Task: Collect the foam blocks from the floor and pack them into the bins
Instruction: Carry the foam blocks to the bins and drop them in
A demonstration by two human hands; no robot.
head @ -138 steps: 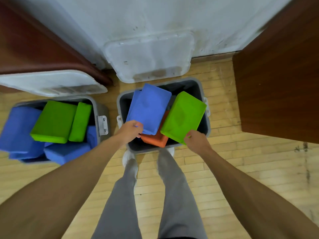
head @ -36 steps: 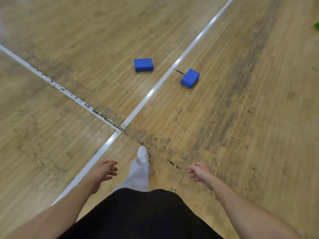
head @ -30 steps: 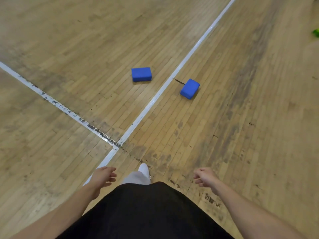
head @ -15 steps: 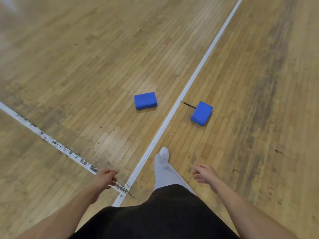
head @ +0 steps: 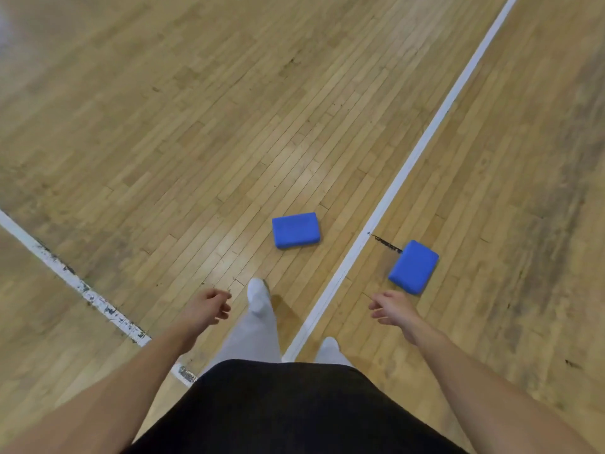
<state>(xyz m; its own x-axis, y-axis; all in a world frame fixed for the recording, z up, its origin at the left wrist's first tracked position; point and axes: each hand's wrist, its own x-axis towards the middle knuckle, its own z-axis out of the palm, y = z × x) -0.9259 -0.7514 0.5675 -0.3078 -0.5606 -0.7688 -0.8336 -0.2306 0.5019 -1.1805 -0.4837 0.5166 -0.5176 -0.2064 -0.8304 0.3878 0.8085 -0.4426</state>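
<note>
Head view, straight down onto a wooden gym floor [head: 196,126], with a long white line [head: 415,158] running from the top right corner down to the feet. Just left of that line, flat on the boards, a blue foam block [head: 295,230], long side roughly across the view, touching nothing. Just right of the line, also flat but turned at an angle, a second blue foam block [head: 413,267], apart from the first, the line between the two. From the line's right edge to that second block's far corner, a short black scuff [head: 386,244].

Left of the line, the left hand [head: 206,308], above the floor, fingers loosely curled, grasping nothing. Right of the line, the right hand [head: 391,311], near the second block's near edge but not touching it, fingers relaxed and slightly spread, likewise empty. Both blocks down on the floor, neither picked up.

Left of the line and short of the first block, a white shoe [head: 257,294] with a grey trouser leg [head: 252,335] above it. Just right of the line's near end, the other white shoe [head: 329,347]. Farther left of the long line, a worn white line [head: 75,283] with chipped paint, slanting in toward it. Across the bottom edge, a black top [head: 288,407] between two bare forearms.
</note>
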